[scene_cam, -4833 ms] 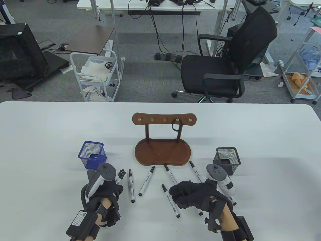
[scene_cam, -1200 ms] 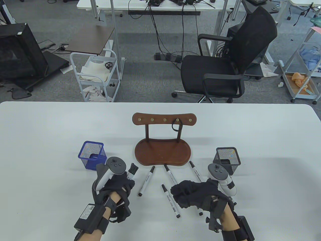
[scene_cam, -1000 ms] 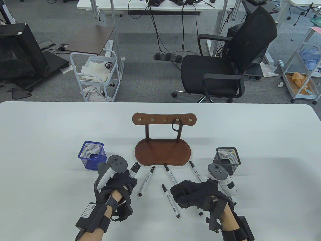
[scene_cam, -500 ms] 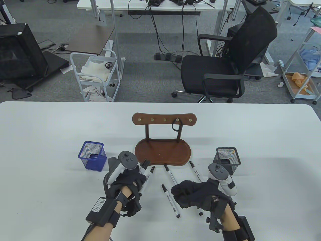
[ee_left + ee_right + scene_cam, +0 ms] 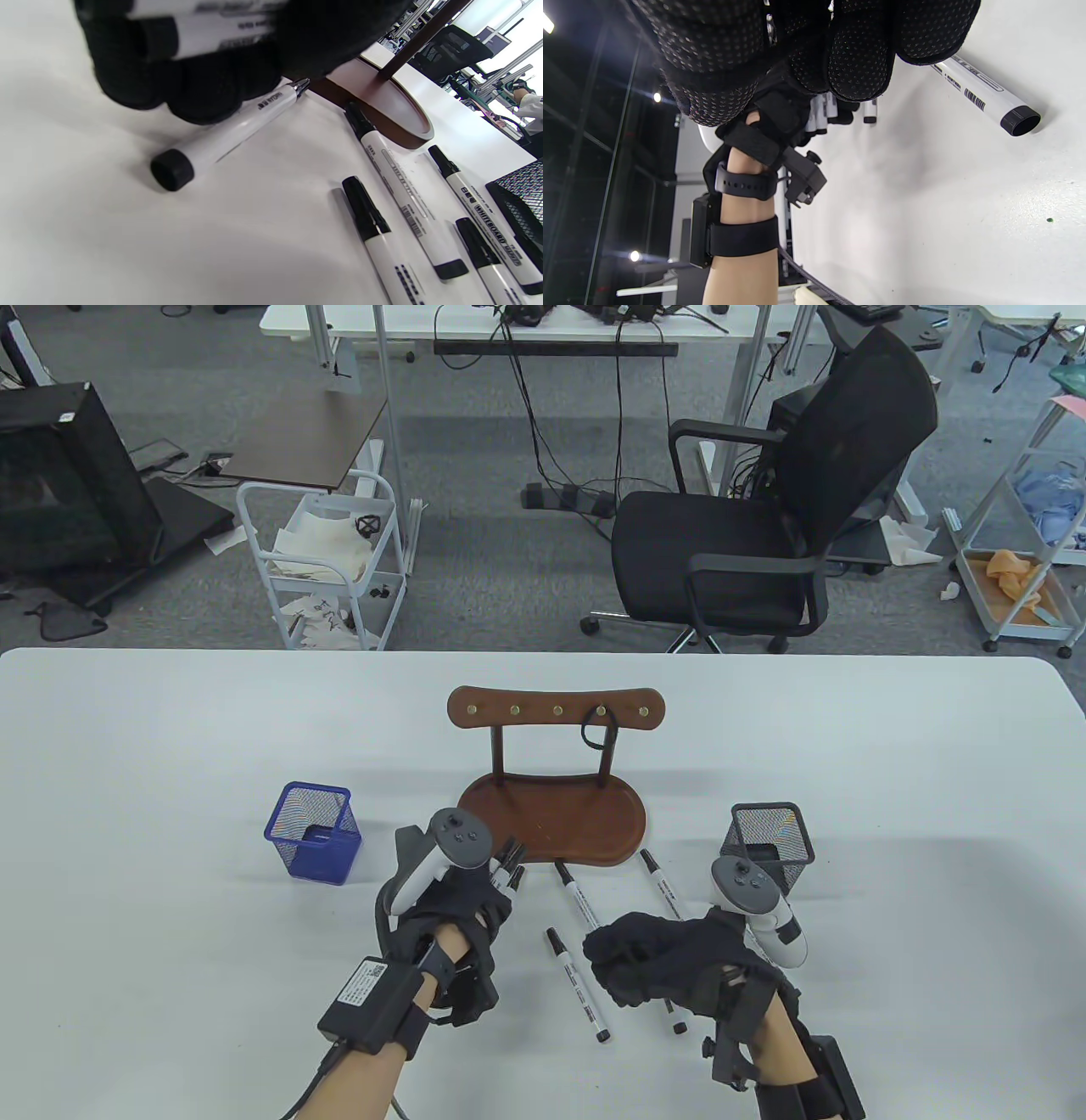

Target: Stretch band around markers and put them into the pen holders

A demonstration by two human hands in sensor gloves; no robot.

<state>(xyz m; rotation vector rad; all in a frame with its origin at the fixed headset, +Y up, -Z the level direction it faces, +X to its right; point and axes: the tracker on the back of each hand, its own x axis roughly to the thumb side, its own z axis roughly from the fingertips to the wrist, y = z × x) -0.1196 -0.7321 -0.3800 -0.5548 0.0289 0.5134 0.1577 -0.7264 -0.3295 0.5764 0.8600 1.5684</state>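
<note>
A bundle of markers (image 5: pixel 506 865) is grasped in the left hand (image 5: pixel 454 920), whose fingers are curled round the white barrels, as is seen close up in the left wrist view (image 5: pixel 203 29); the black caps stick out toward the wooden stand (image 5: pixel 551 819). The bundle is held just above a single marker (image 5: pixel 229 131) that lies on the white table (image 5: pixel 170 746), right beneath the curled fingertips (image 5: pixel 203 93); whether it is touched cannot be told. How many markers are in the bundle cannot be counted. The right hand (image 5: pixel 670 963) is kept low over the table with its fingers curled in; whether anything is held inside it cannot be told. Loose markers lie between the 2 hands: a long one (image 5: pixel 579 897) angled away from the stand's base, a shorter one (image 5: pixel 579 986) nearer the person, and another (image 5: pixel 662 884) beside the right hand. The blue mesh holder (image 5: pixel 312 831) stands to the left of the stand, well apart from the left hand, and the black mesh holder (image 5: pixel 769 836) stands to the right, near the tracker on the right hand. A black band (image 5: pixel 596 734) is seen hanging from 1 of the pegs on the stand's top rail. A black office chair (image 5: pixel 764 517) is placed behind the table.
</note>
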